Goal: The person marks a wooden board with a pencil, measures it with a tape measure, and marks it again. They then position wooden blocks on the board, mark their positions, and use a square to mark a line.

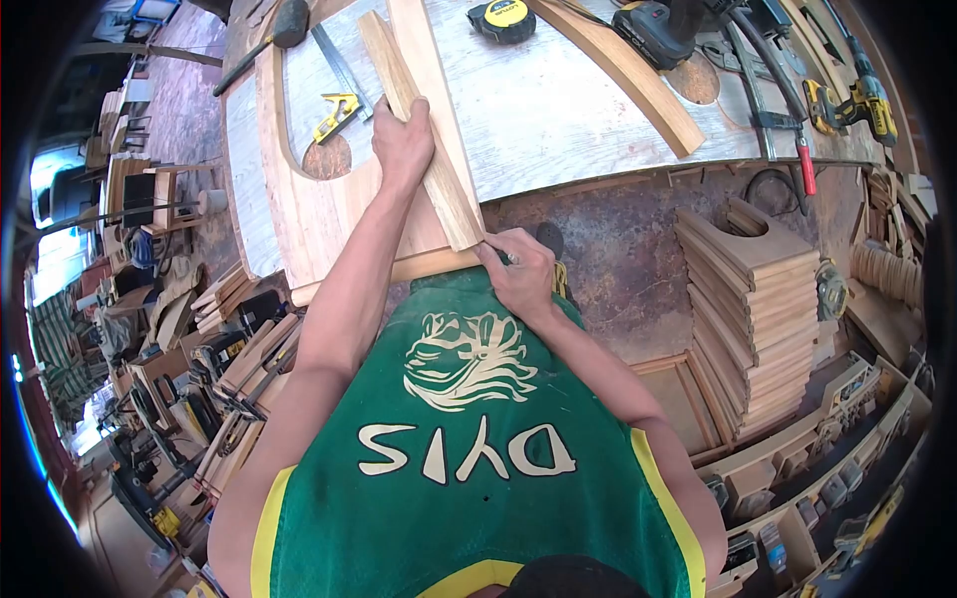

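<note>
A narrow wooden strip (439, 179) lies lengthwise on a wide, pale wooden board with a curved cut-out (329, 214). My left hand (404, 145) is closed round the strip near its middle, thumb on top. At the strip's near end, my right hand (520, 269) is pinched, its fingertips touching the corner where strip and board edge meet. Whatever may be between those fingers is too small to make out. Left of my left hand, a yellow combination square (337, 116) with a steel blade rests on the worktable (568, 110).
A mallet (289, 25) lies far left and a tape measure (502, 20) at the back. Further right are a curved wooden piece (638, 85), a clamp (805, 159) and a yellow drill (869, 105). Stacked wooden panels (753, 309) stand on the floor at right.
</note>
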{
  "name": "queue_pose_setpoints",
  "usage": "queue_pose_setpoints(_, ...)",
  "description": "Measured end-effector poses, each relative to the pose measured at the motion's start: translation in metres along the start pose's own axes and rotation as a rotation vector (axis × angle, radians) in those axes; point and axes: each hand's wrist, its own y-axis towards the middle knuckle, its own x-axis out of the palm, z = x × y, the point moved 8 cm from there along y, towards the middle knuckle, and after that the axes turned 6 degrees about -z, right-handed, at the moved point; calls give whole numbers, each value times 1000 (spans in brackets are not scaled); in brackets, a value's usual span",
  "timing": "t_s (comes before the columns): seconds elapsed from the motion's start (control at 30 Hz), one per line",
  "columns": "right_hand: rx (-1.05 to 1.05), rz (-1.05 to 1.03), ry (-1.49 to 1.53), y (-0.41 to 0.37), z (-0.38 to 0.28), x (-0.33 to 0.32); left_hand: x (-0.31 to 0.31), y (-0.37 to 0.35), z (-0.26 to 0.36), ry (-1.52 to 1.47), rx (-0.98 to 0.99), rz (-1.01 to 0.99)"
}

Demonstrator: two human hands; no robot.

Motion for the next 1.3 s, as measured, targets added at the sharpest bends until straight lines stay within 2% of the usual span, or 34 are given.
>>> queue_pose_setpoints(0.57,-43,6,-5,1,1,1,-1,-3,4,11,4,16)
queue_pose_setpoints(0.83,75,-40,-59,-1,7,3,-2,-1,4,50,-3,16)
queue_pose_setpoints(1.13,-70,-23,-83,-2,0,4,-1,-3,3,66,-34,6)
queue_pose_setpoints(1.3,-85,-24,-131,-2,-3,3,-1,-4,4,57,-28,18)
